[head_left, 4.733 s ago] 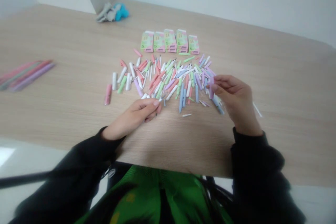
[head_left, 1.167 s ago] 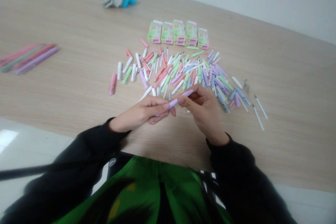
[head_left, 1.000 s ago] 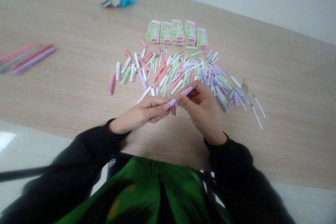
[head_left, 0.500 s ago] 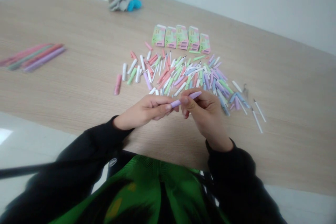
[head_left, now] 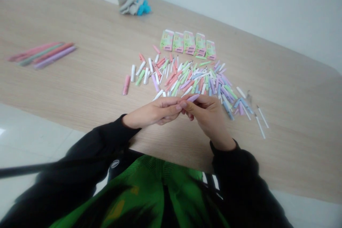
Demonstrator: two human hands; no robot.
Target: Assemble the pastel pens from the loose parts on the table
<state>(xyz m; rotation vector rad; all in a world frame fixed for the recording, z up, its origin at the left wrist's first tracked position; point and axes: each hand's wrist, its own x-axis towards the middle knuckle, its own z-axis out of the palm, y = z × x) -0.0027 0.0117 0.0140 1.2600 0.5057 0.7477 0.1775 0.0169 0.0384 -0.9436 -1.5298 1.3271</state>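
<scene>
A lilac pen sits between my hands, and only its upper end shows. My right hand pinches it with the thumb and fingers. My left hand reaches in from the left, its fingertips closed against the pen's lower part, which the fingers hide. Just beyond my hands lies a spread of pastel pen barrels, caps and white parts. Several small green and pink boxes stand in a row behind that spread.
The light wood table holds several finished pens at the left, a lone pink pen part, and thin white refills at the right. A grey cloth with a blue item lies at the back.
My hands have drawn closer together, and they now cover most of the lilac pen. The view has drifted, so the table contents sit further right and lower in the picture.
</scene>
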